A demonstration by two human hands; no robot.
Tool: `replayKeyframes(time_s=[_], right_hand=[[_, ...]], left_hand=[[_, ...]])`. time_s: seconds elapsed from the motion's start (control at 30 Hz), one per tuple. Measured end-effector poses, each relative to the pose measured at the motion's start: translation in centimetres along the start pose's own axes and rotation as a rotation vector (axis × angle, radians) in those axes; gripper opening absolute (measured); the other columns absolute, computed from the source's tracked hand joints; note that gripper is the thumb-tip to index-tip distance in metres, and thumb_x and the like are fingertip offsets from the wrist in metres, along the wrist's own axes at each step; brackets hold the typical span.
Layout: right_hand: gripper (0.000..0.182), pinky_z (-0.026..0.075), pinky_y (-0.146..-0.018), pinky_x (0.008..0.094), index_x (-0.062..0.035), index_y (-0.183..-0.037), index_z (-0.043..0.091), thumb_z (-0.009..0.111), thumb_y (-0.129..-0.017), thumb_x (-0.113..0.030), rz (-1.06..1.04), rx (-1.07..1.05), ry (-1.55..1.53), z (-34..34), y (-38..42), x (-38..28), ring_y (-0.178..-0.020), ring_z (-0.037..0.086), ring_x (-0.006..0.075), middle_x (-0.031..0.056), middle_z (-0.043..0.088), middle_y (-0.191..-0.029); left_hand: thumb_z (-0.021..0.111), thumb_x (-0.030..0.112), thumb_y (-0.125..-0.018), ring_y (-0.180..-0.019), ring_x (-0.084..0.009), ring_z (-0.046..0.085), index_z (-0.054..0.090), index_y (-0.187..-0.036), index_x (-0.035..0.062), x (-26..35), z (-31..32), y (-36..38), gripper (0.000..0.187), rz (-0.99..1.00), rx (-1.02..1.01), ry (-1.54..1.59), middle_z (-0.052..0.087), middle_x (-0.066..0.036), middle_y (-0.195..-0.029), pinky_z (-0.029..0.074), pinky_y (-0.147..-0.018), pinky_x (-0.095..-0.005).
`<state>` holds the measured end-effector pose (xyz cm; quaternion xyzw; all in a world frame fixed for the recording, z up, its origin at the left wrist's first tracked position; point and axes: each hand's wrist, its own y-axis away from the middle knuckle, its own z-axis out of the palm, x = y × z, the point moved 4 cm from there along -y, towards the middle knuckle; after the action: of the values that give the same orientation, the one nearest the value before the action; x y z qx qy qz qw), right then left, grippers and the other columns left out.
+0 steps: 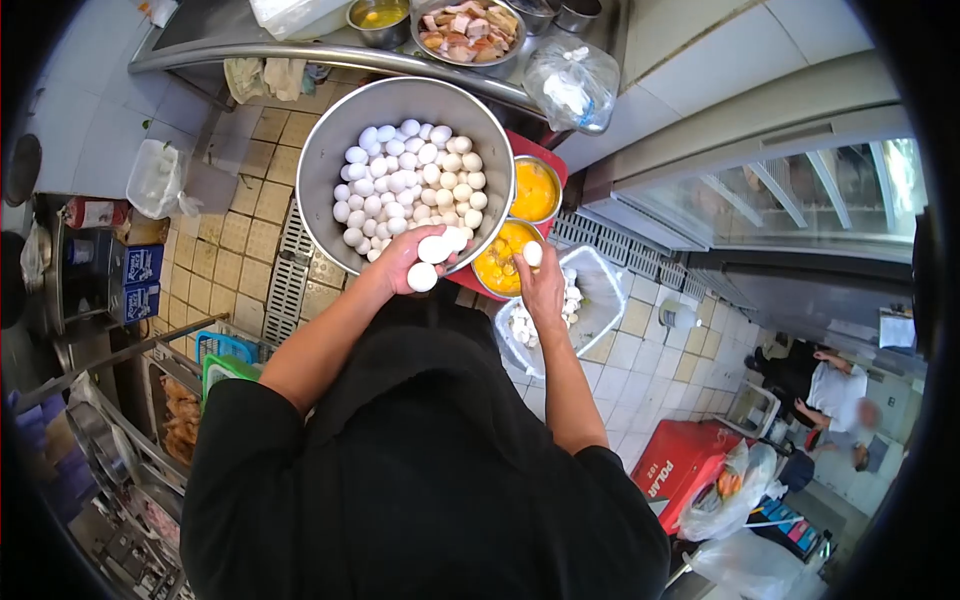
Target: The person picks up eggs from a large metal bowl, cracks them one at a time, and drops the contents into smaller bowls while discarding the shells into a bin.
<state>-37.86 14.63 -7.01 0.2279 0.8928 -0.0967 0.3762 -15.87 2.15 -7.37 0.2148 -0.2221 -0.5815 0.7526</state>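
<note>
A big steel pot [310, 170] full of white eggs [400, 180] stands in front of me. My left hand [396, 263], palm up at the pot's near rim, cups a few white eggs [422, 276]. My right hand [542, 290] grips one egg [533, 253] in its fingers, over the edge of a metal bowl of cracked eggs [497, 262] with whole yolks showing. Just beyond is a second bowl of yellow egg [535, 190]. Both bowls rest on a red surface [550, 150]. Below my right forearm, a lined bin [600, 310] contains eggshells [572, 300].
A steel counter [330, 52] at the back carries a bowl of raw meat pieces [468, 32] and a plastic bag [570, 85]. Glass-door fridges [780, 190] line the right side. A red cooler [685, 465] and another person [835, 390] are at lower right. Racks [150, 390] stand at left.
</note>
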Motion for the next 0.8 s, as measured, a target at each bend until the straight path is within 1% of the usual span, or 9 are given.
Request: replayKeyframes(time_s=[0.17, 0.4, 0.47, 0.5, 0.6, 0.63, 0.67, 0.7, 0.8], right_hand=[[0.048, 0.051, -0.089, 0.0482, -0.0042, -0.127, 0.055, 0.071, -0.093, -0.032, -0.026, 0.039, 0.020, -1.3, 0.1, -0.9, -0.106, 0.061, 0.0427, 0.0221, 0.062, -0.116], [0.051, 0.050, -0.091, 0.0452, -0.0032, -0.129, 0.056, 0.074, -0.090, -0.031, 0.036, 0.226, 0.005, -5.8, 3.0, -1.4, -0.105, 0.062, 0.0398, 0.0212, 0.063, -0.115], [0.054, 0.048, -0.096, 0.0469, -0.0033, -0.131, 0.056, 0.076, -0.088, -0.029, 0.148, 0.156, 0.137, -5.8, 4.2, 3.1, -0.114, 0.059, 0.0405, 0.0231, 0.062, -0.121], [0.061, 0.045, -0.101, 0.0489, -0.0025, -0.135, 0.055, 0.079, -0.085, -0.028, 0.101, 0.049, 0.371, -6.1, 4.6, 3.5, -0.121, 0.055, 0.0421, 0.0248, 0.058, -0.129], [0.069, 0.045, -0.103, 0.0490, -0.0013, -0.140, 0.052, 0.081, -0.083, -0.026, 0.049, 0.074, 0.222, -4.9, 4.2, 4.3, -0.122, 0.054, 0.0396, 0.0232, 0.055, -0.136], [0.071, 0.045, -0.103, 0.0464, -0.0013, -0.142, 0.050, 0.082, -0.082, -0.022, 0.072, -0.027, -0.093, -4.8, 2.6, 1.4, -0.119, 0.055, 0.0371, 0.0226, 0.054, -0.137], [0.066, 0.052, -0.095, 0.0386, -0.0022, -0.143, 0.051, 0.078, -0.085, -0.018, 0.146, -0.136, -0.339, -4.3, 2.1, -1.6, -0.110, 0.062, 0.0280, 0.0178, 0.055, -0.134], [0.064, 0.052, -0.092, 0.0353, -0.0036, -0.145, 0.048, 0.075, -0.088, -0.012, 0.136, -0.271, -0.479, -3.1, 1.4, -3.6, -0.104, 0.065, 0.0235, 0.0149, 0.055, -0.135], [0.058, 0.053, -0.088, 0.0323, -0.0018, -0.143, 0.047, 0.072, -0.091, -0.010, -0.343, -0.358, -0.120, -1.3, -0.6, -7.9, -0.096, 0.067, 0.0188, 0.0122, 0.059, -0.128]], left_hand=[[0.051, 0.036, -0.105, -0.070, -0.0175, 0.070, 0.056, -0.124, -0.0015, -0.5, 0.0, -0.7, 0.042, 0.017, 0.033, -0.029, 0.069, -0.018, -0.117, 0.059, -0.049, -0.0269], [0.060, 0.039, -0.101, -0.067, -0.0177, 0.069, 0.060, -0.117, 0.0039, -0.4, 0.4, -0.6, 0.039, 0.088, 0.172, -0.193, 0.071, -0.012, -0.097, 0.055, -0.045, -0.0276], [0.062, 0.039, -0.100, -0.068, -0.0179, 0.069, 0.059, -0.119, 0.0049, -0.3, 1.1, -0.4, 0.039, 0.075, 0.195, -0.303, 0.070, -0.009, -0.093, 0.056, -0.045, -0.0274], [0.062, 0.040, -0.100, -0.067, -0.0158, 0.069, 0.061, -0.116, 0.0052, -0.3, 1.8, -0.2, 0.038, 0.068, 0.181, -0.396, 0.070, -0.008, -0.091, 0.054, -0.045, -0.0263], [0.063, 0.039, -0.100, -0.066, -0.0144, 0.068, 0.061, -0.116, 0.0050, -0.4, 3.6, 0.0, 0.037, 0.053, 0.191, -0.599, 0.070, -0.007, -0.089, 0.053, -0.045, -0.0254], [0.063, 0.038, -0.099, -0.066, -0.0138, 0.069, 0.062, -0.118, 0.0046, -0.4, 3.6, -0.5, 0.038, 0.042, 0.158, -0.644, 0.071, -0.007, -0.088, 0.052, -0.047, -0.0249], [0.063, 0.038, -0.100, -0.065, -0.0137, 0.068, 0.062, -0.118, 0.0045, -0.6, 4.0, -0.5, 0.039, 0.018, 0.150, -0.675, 0.070, -0.007, -0.087, 0.053, -0.047, -0.0250], [0.063, 0.038, -0.100, -0.065, -0.0136, 0.068, 0.063, -0.118, 0.0044, -0.7, 4.7, -0.5, 0.039, -0.003, 0.140, -0.709, 0.070, -0.007, -0.087, 0.053, -0.047, -0.0251], [0.063, 0.039, -0.100, -0.065, -0.0136, 0.068, 0.064, -0.117, 0.0037, -0.5, 5.3, -1.0, 0.039, -0.044, 0.118, -0.882, 0.070, -0.007, -0.085, 0.053, -0.048, -0.0252]])
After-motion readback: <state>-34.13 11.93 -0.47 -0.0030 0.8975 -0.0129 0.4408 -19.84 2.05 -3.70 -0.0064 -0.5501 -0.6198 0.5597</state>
